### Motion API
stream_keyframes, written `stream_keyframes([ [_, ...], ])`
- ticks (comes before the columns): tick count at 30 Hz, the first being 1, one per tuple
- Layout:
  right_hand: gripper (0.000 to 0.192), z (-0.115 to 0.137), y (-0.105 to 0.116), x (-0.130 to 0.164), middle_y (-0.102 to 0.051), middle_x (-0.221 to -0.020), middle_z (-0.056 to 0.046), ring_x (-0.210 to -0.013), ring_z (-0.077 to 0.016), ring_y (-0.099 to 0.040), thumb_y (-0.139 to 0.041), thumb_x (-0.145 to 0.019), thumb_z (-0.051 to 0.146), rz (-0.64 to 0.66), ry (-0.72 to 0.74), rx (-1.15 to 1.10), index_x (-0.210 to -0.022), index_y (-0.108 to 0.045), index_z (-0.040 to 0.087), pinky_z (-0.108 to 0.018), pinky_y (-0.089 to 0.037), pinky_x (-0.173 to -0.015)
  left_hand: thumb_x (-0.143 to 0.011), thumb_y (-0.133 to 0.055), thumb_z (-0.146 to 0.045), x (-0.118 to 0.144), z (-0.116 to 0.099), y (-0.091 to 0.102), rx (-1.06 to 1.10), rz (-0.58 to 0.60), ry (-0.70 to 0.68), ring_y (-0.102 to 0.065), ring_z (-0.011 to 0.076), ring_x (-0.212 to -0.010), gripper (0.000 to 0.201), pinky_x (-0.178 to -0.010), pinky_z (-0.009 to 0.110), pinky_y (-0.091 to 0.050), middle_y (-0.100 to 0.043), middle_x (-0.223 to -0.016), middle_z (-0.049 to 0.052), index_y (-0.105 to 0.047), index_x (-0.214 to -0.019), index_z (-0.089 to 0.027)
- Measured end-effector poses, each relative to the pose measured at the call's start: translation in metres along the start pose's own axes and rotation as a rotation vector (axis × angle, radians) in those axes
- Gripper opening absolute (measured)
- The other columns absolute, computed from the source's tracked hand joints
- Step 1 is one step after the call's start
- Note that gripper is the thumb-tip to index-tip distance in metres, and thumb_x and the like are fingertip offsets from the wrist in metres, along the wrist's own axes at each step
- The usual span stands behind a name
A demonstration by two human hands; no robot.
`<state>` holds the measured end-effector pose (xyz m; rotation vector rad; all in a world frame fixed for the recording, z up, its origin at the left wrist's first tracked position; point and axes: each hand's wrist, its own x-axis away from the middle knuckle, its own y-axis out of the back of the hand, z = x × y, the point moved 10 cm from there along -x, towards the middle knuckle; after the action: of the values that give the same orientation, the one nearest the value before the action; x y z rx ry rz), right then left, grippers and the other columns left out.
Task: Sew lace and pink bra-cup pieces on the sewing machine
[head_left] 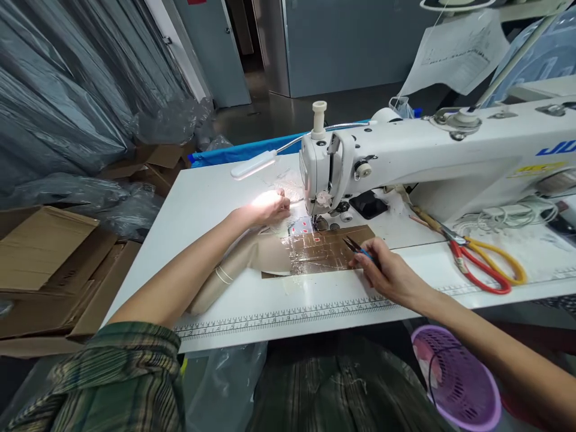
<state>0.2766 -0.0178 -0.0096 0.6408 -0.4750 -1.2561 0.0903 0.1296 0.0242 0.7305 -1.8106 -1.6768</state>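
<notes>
My left hand (270, 207) is left of the needle area of a white sewing machine (317, 174), brightly lit, its fingers pinched together. What they hold, if anything, is too small to tell. Beside it lies some pale, lacy material (290, 186). My right hand (382, 270) is closed around thread snips (360, 249) with dark blades and a blue handle, their tips pointing toward the presser foot (318, 223). Under both hands' reach is a brown, shiny taped plate (333, 255). A beige cloth piece (270, 255) overlaps its left end and runs back under my left forearm.
Red-and-yellow-handled scissors (486, 264) lie right on the white table, with a ruler strip (288, 315) along its front edge. A lamp (254, 165) reaches over from the machine. Cardboard boxes (49, 252) stand at left; a purple basket (459, 378) is below right.
</notes>
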Motion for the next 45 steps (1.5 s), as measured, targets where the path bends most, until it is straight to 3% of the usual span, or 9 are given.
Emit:
stream_keyframes([
  [4, 0.038, 0.035, -0.023, -0.024, -0.069, -0.099, -0.013, -0.073, -0.0240, -0.065, -0.034, -0.099, 0.038, -0.042, 0.078, 0.407, -0.127, -0.047, 0.015, -0.031, -0.042, -0.059, -0.075, -0.058, -0.027, 0.030, -0.003, -0.001, 0.244, 0.045, 0.016, -0.054, 0.0111, -0.066, 0.012, -0.061, 0.025, -0.043, -0.065, -0.105, 0.005, -0.060, -0.068, -0.017],
  [8, 0.047, 0.060, -0.048, -0.049, -0.056, -0.131, -0.021, -0.083, -0.0264, -0.066, -0.034, -0.098, 0.023, 0.010, 0.086, 0.699, -0.144, -0.039, 0.015, -0.030, -0.041, -0.056, -0.080, -0.060, -0.037, 0.043, 0.002, -0.006, 0.588, 0.051, 0.127, -0.047, 0.0107, -0.057, 0.023, -0.052, 0.022, -0.036, -0.058, -0.067, 0.000, -0.060, -0.069, -0.018],
  [13, 0.054, 0.066, -0.058, -0.066, -0.041, -0.144, -0.027, -0.086, -0.0251, -0.065, -0.027, -0.094, 0.006, 0.098, -0.030, 0.815, -0.148, -0.035, 0.007, -0.033, -0.046, -0.061, -0.085, -0.059, -0.049, 0.047, 0.005, -0.010, 0.845, 0.008, 0.162, -0.040, 0.0086, -0.053, 0.039, -0.046, 0.020, -0.031, -0.047, -0.060, -0.002, -0.056, -0.065, -0.016],
  [19, 0.050, 0.067, -0.064, -0.081, -0.056, -0.122, -0.023, -0.081, -0.0252, -0.063, -0.024, -0.094, 0.005, 0.122, -0.004, 0.768, -0.141, -0.043, 0.006, -0.035, -0.048, -0.063, -0.088, -0.057, -0.048, 0.049, 0.003, -0.007, 0.783, -0.028, 0.123, -0.048, 0.0108, -0.057, 0.036, -0.052, 0.023, -0.039, -0.056, -0.066, 0.001, -0.064, -0.073, -0.016],
  [23, 0.044, 0.065, -0.063, -0.067, -0.057, -0.119, -0.021, -0.086, -0.0279, -0.062, -0.027, -0.096, 0.010, 0.092, 0.034, 0.709, -0.135, -0.048, 0.008, -0.040, -0.050, -0.068, -0.084, -0.063, -0.039, 0.059, 0.004, 0.032, 0.522, -0.292, 0.028, -0.060, 0.0238, -0.107, 0.025, -0.091, 0.037, -0.047, -0.066, -0.117, 0.010, -0.066, -0.071, -0.018],
  [29, 0.065, 0.108, -0.060, -0.051, -0.048, -0.134, -0.022, -0.123, -0.0344, -0.045, -0.054, -0.091, 0.034, -0.111, 0.377, 0.361, -0.145, -0.031, 0.009, -0.049, -0.041, -0.102, -0.084, -0.063, -0.034, 0.079, 0.039, 0.051, 0.795, -0.520, 0.179, -0.068, 0.0198, -0.088, 0.017, -0.082, 0.033, -0.051, -0.072, -0.093, 0.008, -0.061, -0.080, -0.017],
  [33, 0.066, 0.111, -0.067, -0.101, -0.050, -0.132, -0.021, -0.126, -0.0301, -0.046, -0.050, -0.090, 0.050, -0.129, 0.211, -0.078, -0.141, -0.035, 0.010, -0.046, -0.042, -0.102, -0.075, -0.069, -0.030, 0.084, 0.054, 0.044, 0.992, -0.599, 0.280, -0.065, 0.0126, -0.072, 0.024, -0.068, 0.024, -0.050, -0.066, -0.076, 0.001, -0.053, -0.089, -0.018],
  [39, 0.027, 0.107, -0.084, -0.155, -0.065, -0.086, -0.006, -0.079, -0.0163, -0.061, -0.049, -0.087, 0.043, -0.202, 0.151, -0.714, -0.088, -0.054, 0.017, -0.031, -0.050, -0.074, -0.081, -0.065, -0.028, 0.093, 0.050, 0.038, 0.957, -0.519, 0.334, -0.065, 0.0125, -0.073, 0.033, -0.066, 0.024, -0.051, -0.069, -0.085, 0.003, -0.050, -0.108, -0.017],
  [45, 0.023, 0.102, -0.090, -0.158, -0.065, -0.078, -0.003, -0.070, -0.0133, -0.059, -0.055, -0.083, 0.039, -0.155, 0.157, -0.822, -0.083, -0.058, 0.016, -0.025, -0.046, -0.065, -0.080, -0.071, -0.029, 0.090, 0.042, 0.046, 0.805, -0.478, 0.208, -0.069, 0.0199, -0.098, 0.042, -0.091, 0.035, -0.055, -0.070, -0.107, 0.011, -0.054, -0.116, -0.017],
])
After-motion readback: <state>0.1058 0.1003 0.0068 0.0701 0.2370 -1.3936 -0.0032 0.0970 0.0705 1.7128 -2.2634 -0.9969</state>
